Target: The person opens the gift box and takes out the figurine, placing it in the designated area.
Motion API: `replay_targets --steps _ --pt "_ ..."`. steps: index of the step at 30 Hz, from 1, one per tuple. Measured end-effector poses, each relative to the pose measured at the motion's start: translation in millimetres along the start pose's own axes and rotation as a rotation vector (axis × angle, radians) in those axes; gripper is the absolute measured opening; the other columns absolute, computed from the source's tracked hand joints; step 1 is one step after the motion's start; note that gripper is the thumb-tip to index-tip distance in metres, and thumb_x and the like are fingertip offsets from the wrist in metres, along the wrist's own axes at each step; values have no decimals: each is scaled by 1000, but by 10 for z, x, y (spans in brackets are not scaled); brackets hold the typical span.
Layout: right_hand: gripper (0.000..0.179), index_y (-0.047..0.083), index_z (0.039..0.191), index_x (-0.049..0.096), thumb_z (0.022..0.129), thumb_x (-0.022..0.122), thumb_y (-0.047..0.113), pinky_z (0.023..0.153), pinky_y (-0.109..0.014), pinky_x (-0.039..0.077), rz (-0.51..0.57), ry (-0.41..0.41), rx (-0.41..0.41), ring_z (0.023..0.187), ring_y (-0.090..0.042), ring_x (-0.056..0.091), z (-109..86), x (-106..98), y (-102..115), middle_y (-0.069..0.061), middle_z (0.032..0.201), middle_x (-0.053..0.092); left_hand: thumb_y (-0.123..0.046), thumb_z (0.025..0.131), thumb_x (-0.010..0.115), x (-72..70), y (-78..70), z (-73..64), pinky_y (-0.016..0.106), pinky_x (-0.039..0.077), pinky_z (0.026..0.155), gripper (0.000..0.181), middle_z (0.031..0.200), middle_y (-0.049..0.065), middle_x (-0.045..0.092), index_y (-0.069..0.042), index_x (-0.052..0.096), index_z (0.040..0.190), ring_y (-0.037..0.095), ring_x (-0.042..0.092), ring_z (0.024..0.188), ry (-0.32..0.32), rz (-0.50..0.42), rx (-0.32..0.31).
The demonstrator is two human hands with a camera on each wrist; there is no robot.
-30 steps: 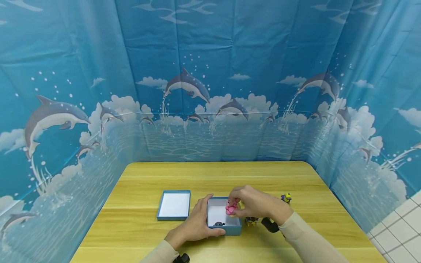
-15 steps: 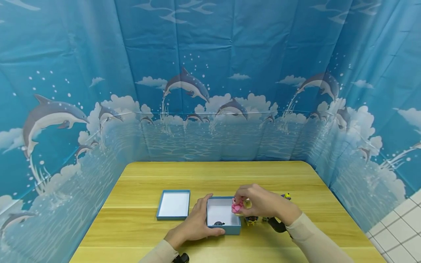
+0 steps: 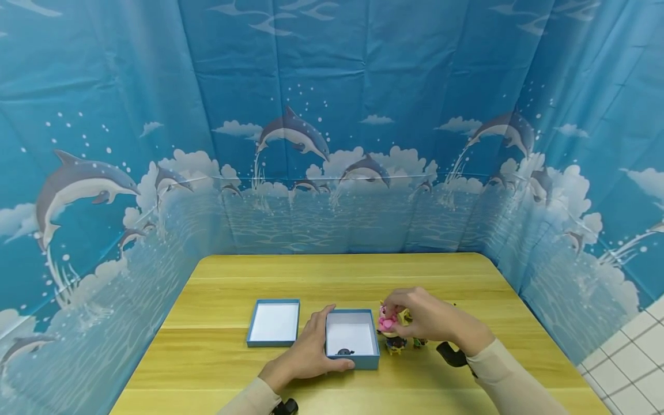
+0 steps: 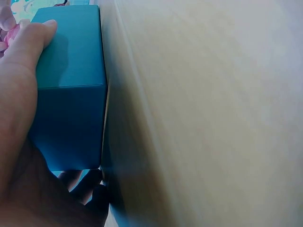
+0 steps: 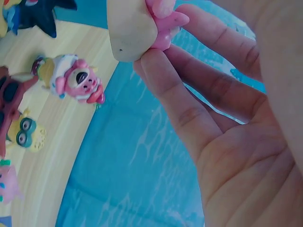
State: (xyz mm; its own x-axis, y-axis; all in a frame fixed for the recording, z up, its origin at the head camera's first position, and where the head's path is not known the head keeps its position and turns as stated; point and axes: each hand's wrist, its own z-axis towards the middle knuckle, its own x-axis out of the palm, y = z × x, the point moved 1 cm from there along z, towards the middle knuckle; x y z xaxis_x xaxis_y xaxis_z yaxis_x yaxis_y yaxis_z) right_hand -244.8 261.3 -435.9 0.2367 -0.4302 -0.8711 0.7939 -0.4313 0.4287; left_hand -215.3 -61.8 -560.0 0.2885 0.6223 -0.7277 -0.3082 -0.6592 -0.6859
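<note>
My left hand [image 3: 309,349] grips the left side of an open blue box [image 3: 363,362], thumb along its front wall and fingers at the far side. In the left wrist view the thumb lies flat on the blue box wall [image 4: 71,123]. Inside, near the front wall, lies a small dark grey object [image 3: 344,351]. My right hand [image 3: 433,318] pinches a pink toy figurine [image 3: 386,323] just right of the box. The right wrist view shows its pale base [image 5: 132,35] between thumb and fingers, with its upper part cut off by the frame.
Left of the box, a blue-rimmed lid [image 3: 273,344] lies white inside up. Several toy figurines stand close by the right hand, among them a dark and yellow one [image 3: 396,344], a pink bear [image 5: 78,80] and a goggled yellow one [image 5: 26,132]. A dolphin-printed curtain [image 3: 321,219] hangs behind the table.
My right hand has moved right with the pink figurine, from over the box to beside it among the other figurines. My left hand and the box have hardly moved.
</note>
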Motion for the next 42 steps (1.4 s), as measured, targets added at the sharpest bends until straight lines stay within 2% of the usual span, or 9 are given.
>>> replay_targets --steps 6,12,15,18,23,32,42 --pt "13 15 104 79 101 88 6 81 -26 65 -6 -29 14 94 -2 75 -88 -56 -51 5 104 80 -76 90 90 -7 -10 -9 60 57 113 137 169 17 46 -22 10 187 27 57 139 5 5 -1" --pt "18 17 106 79 98 89 4 85 -35 70 -13 -54 18 97 -7 80 -185 -109 -90 8 103 80 -75 91 90 -13 -23 -27 62 57 113 136 170 19 46 -21 10 187 30 57 141 8 2 7" --pt "22 18 107 79 97 88 0 88 -37 71 -20 -69 20 101 -13 84 -236 -145 -100 7 106 82 -75 91 90 -7 -11 -19 63 57 114 136 170 19 46 -21 10 187 30 57 142 6 8 9" --pt "25 20 107 79 96 88 -1 88 -34 70 -31 -84 27 103 -15 85 -291 -179 -112 6 112 84 -77 91 90 -3 -2 -9 63 56 115 137 171 19 45 -22 9 187 30 56 143 4 11 8" --pt "26 21 106 79 96 89 -1 86 -32 70 -32 -116 46 103 -16 86 -387 -220 -145 2 116 85 -77 91 90 3 4 -1 63 56 115 137 171 18 45 -22 9 187 29 56 143 3 10 5" --pt "24 18 113 81 97 95 8 85 -31 71 -68 -157 56 99 -14 86 -547 -263 -240 1 115 85 -78 90 90 10 7 -10 62 56 115 138 171 17 45 -23 9 188 29 55 143 5 8 -2" --pt "33 24 109 80 92 92 -1 84 -34 71 -100 -190 88 100 -16 87 -741 -347 -329 -4 120 86 -77 89 91 7 5 -9 64 56 115 138 173 17 44 -24 9 188 30 55 145 6 -1 -7"
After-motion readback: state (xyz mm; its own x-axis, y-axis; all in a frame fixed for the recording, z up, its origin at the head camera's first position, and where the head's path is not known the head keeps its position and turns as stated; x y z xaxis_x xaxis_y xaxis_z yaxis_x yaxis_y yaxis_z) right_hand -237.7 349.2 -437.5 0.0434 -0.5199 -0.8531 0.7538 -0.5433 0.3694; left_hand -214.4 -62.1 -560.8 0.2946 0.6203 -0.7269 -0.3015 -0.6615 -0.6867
